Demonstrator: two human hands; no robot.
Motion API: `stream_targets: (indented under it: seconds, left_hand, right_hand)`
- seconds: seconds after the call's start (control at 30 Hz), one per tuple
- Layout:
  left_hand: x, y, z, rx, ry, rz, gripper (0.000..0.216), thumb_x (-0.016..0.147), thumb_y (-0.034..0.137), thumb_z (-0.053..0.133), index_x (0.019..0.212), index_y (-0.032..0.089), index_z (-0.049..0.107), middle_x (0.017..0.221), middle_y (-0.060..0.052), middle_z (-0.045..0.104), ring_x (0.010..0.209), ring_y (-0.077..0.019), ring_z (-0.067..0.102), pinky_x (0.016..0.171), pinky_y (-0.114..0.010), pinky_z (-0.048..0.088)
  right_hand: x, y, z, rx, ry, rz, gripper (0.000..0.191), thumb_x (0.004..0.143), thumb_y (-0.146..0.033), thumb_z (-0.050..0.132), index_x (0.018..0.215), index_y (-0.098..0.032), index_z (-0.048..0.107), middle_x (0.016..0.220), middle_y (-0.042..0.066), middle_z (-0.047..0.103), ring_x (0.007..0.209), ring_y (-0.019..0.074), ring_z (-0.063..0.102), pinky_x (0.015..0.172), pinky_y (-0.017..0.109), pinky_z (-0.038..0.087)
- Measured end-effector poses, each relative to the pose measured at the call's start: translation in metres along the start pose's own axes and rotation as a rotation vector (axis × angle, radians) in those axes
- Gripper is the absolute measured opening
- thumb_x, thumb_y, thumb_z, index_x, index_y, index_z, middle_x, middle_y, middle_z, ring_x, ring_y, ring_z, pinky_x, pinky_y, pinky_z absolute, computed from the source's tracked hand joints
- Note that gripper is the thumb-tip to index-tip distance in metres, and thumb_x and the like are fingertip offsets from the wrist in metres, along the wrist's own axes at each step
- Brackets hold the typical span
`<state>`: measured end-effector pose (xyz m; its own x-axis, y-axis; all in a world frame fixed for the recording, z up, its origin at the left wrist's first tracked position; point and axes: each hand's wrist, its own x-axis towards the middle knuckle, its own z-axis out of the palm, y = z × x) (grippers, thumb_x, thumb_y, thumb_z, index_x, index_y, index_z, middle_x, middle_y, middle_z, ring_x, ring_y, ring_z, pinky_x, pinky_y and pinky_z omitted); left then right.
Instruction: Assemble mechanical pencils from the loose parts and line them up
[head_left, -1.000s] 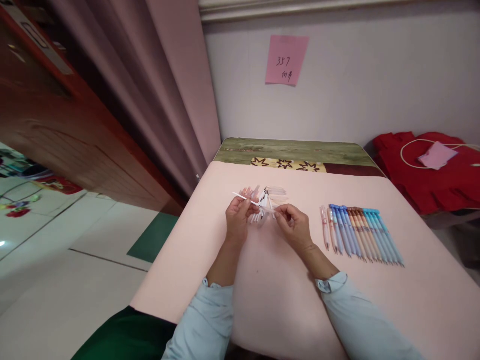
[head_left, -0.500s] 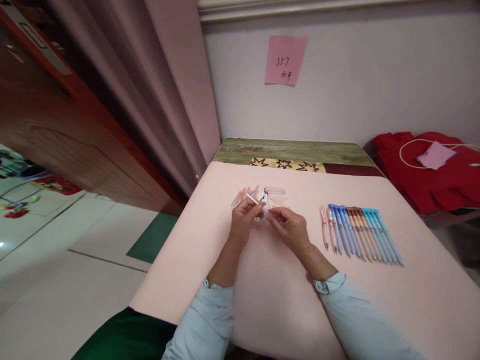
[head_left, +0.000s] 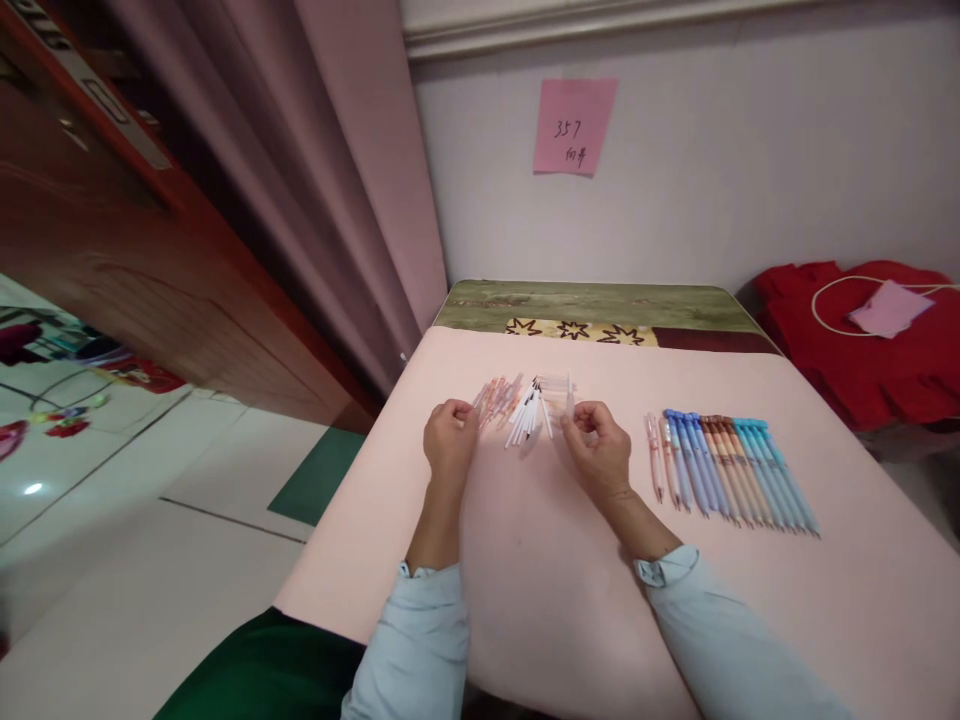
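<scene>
Pinching pale tube [head_left: 570, 389] upright between closed right fingers [head_left: 590, 409]; holding left fingers [head_left: 457, 407] beside patterned barrels [head_left: 500, 399], grip unclear; likely gathering parts; next, needing end-to-end alignment

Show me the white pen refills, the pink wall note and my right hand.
White pen refills [head_left: 527, 416]: head view, middle of the bundle.
Pink wall note [head_left: 576, 128]: head view, paper's centre.
Right hand [head_left: 603, 449]: head view, middle of the hand.
</scene>
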<state>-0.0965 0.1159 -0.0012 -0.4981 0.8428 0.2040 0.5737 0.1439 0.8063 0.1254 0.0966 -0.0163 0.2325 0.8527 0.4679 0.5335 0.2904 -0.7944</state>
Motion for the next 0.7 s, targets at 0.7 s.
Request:
stream_targets:
  seconds: [0.7]
  left_hand:
    - [-0.018,0.029,0.008,-0.826,-0.196,-0.106,0.029,0.078,0.035,0.066,0.101,0.02,0.058,0.061,0.006,0.055,0.051,-0.0113,0.052,0.056,-0.025,0.048]
  right_hand:
    - [0.005,0.0,0.001,0.056,-0.029,-0.05,0.017,0.088,-0.033,0.06,0.094,-0.022,0.071,0.084,0.002,0.071,0.072,0.0149,0.062,0.07,0.026,0.048]
